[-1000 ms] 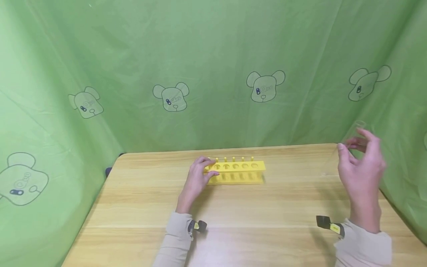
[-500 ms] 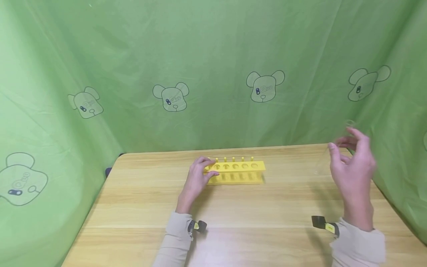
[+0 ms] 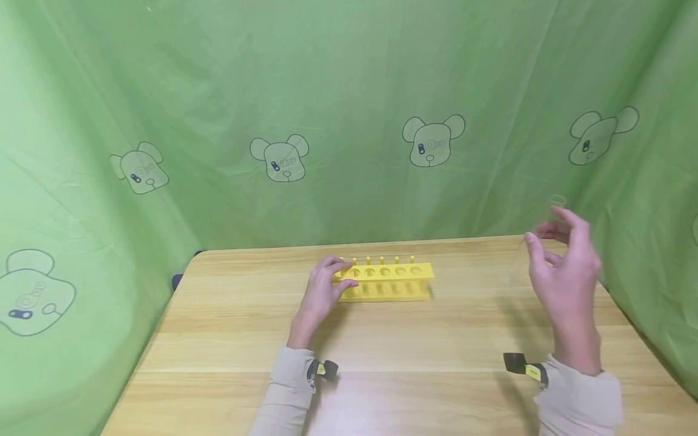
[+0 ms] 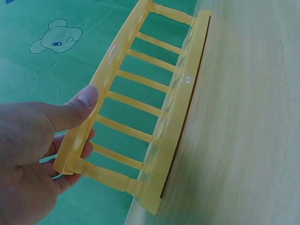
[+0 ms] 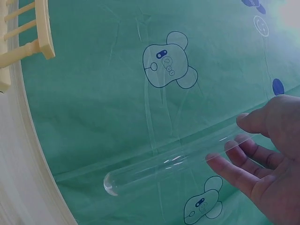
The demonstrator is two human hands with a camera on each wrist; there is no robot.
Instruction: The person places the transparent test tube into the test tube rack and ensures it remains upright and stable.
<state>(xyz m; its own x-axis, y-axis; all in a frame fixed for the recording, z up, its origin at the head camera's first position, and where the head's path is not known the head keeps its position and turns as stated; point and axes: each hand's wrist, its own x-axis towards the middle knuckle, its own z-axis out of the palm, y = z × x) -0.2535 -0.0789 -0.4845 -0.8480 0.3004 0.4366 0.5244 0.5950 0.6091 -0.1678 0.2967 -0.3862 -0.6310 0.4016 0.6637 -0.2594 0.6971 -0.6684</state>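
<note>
A yellow test tube rack (image 3: 384, 280) stands upright on the table, with a row of round holes in its top bar and a row of pegs behind. My left hand (image 3: 322, 290) grips the rack's left end, thumb in front and fingers behind the top bar, as the left wrist view shows. To the right, my right hand (image 3: 568, 272) holds a clear test tube (image 5: 159, 168) in the air, pinched near its upper end between thumb and fingers. The tube tilts, its rounded bottom pointing down and left toward the rack (image 5: 44, 28). No tube shows in the rack.
The wooden table (image 3: 414, 345) carries the rack near its back edge. Green curtains (image 3: 349, 91) with printed bear heads hang behind and at both sides. Each wrist wears a black strap with a small camera (image 3: 514, 363).
My right hand has moved left with the test tube, closer to the rack. The left hand and the rack have stayed in place.
</note>
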